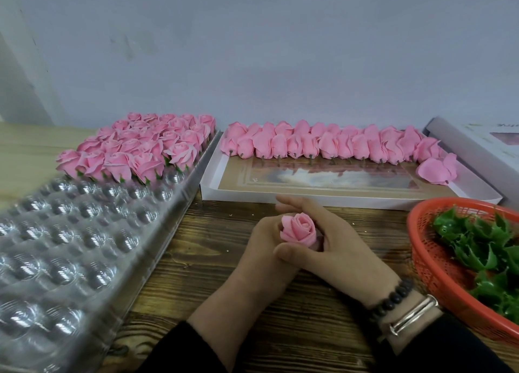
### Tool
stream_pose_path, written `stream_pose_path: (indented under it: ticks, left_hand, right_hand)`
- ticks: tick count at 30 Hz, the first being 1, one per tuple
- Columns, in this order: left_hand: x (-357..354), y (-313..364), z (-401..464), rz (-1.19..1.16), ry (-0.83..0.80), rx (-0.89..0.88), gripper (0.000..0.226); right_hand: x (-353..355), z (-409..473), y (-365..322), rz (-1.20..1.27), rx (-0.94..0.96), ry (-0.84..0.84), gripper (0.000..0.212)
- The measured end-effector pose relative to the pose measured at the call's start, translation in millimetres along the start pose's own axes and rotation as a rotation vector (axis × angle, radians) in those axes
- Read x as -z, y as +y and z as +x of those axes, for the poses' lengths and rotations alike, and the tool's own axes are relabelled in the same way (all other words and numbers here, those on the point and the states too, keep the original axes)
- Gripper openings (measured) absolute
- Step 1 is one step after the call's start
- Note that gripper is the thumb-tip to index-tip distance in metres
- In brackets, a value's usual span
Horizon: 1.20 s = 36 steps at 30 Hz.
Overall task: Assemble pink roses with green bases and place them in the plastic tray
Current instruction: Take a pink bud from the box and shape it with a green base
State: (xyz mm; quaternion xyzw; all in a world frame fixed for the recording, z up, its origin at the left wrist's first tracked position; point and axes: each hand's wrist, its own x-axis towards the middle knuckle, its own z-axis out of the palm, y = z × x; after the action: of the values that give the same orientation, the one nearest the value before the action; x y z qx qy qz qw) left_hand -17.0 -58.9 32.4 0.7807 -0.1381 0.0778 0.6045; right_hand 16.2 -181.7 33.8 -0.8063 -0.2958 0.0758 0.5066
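Both hands cradle one soft pink rose head point(298, 230): left hand point(264, 249) grips beneath, right hand point(328, 243) wraps round at three o'clock, probably seating its base.

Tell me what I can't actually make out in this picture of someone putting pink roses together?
Head view, the only one:
- Underside of the held rose: both hands, left hand and right hand, wrap round it, so whether a green base is fitted cannot be told.
- Plastic tray: near end blurred and cut off by the left and bottom edges.
- Red basket of green bases: cut off by the right edge.
- Grey box, far right: print too small to read.
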Motion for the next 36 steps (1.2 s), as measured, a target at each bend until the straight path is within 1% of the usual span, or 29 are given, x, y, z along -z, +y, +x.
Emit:
stream_pose_path:
  ticks: [1, 2, 4, 6, 7, 9, 11, 13, 14, 16, 18, 20, 22, 24, 26, 27, 29, 31, 32, 34, 36]
  left_hand:
    - [-1, -2, 1, 0.021, 0.030, 0.017, 0.015]
    - [-2, -3, 1, 0.050, 0.068, 0.048, 0.019]
    - [-5, -6, 2, 0.096, 0.138, 0.097, 0.019]
    - [-11, -7, 2, 0.187, 0.171, 0.059, 0.016]
    - [-13, -7, 1, 0.213, 0.189, 0.034, 0.017]
    - [-17, -4, 0, 0.183, 0.223, 0.027, 0.020]
    - [-20, -1, 0, 0.090, 0.177, 0.061, 0.019]
    - [-20, 6, 2, 0.011, 0.077, 0.103, 0.030]
    - [-20, 7, 3, 0.034, 0.035, 0.109, 0.034]
    - [-16, 3, 4, 0.091, 0.003, 0.127, 0.037]
    - [-11, 2, 3, 0.055, -0.038, 0.203, 0.032]
    - [-7, 2, 3, 0.102, -0.122, 0.273, 0.027]
    - [-6, 1, 4, 0.157, -0.178, 0.279, 0.032]
    - [-5, 5, 2, 0.206, -0.181, 0.247, 0.034]
    - [-6, 5, 0, 0.247, -0.162, 0.191, 0.029]
    - [-7, 6, 0, 0.198, -0.138, 0.175, 0.025]
    - [-5, 6, 0, 0.133, -0.087, 0.144, 0.019]
    - [-4, 3, 2, 0.210, -0.038, 0.098, 0.018]
    - [-3, 1, 2, 0.225, 0.000, 0.091, 0.020]
    - [-3, 0, 2, 0.221, 0.077, 0.085, 0.025]
    - [-6, -1, 1, 0.270, 0.112, 0.073, 0.025]
  right_hand:
    - [-1, 0, -1, 0.010, 0.018, 0.046, 0.077]
    - [-4, 0, -2, 0.021, 0.037, 0.100, 0.072]
    - [-12, 0, -5, 0.059, 0.068, 0.214, 0.057]
    - [-21, 0, -11, 0.059, 0.103, 0.329, 0.042]
    - [-25, 0, -12, 0.038, 0.124, 0.379, 0.041]
    - [-29, 0, -11, -0.029, 0.151, 0.442, 0.046]
    - [-29, 0, -9, -0.078, 0.134, 0.440, 0.038]
    - [-26, 2, -9, -0.094, 0.115, 0.388, 0.033]
    - [-23, 3, -8, -0.093, 0.106, 0.342, 0.032]
    - [-16, 4, -8, -0.084, 0.077, 0.236, 0.030]
    - [-12, 3, -7, -0.055, 0.037, 0.149, 0.028]
    - [-11, 1, -9, -0.017, 0.005, 0.080, 0.025]
    - [-12, -1, -10, 0.037, -0.009, 0.017, 0.023]
    - [-11, -2, -11, 0.078, -0.004, -0.007, 0.022]
    - [-10, -2, -10, 0.067, 0.031, 0.029, 0.021]
    - [-10, -2, -8, 0.039, 0.057, 0.064, 0.020]
    - [-10, -2, -5, -0.024, 0.083, 0.118, 0.031]
    - [-13, -2, -5, -0.027, 0.096, 0.165, 0.044]
    - [-14, -2, -5, -0.009, 0.101, 0.197, 0.047]
    - [-18, -1, -4, 0.049, 0.097, 0.260, 0.045]
    - [-22, -1, -4, 0.077, 0.079, 0.308, 0.040]
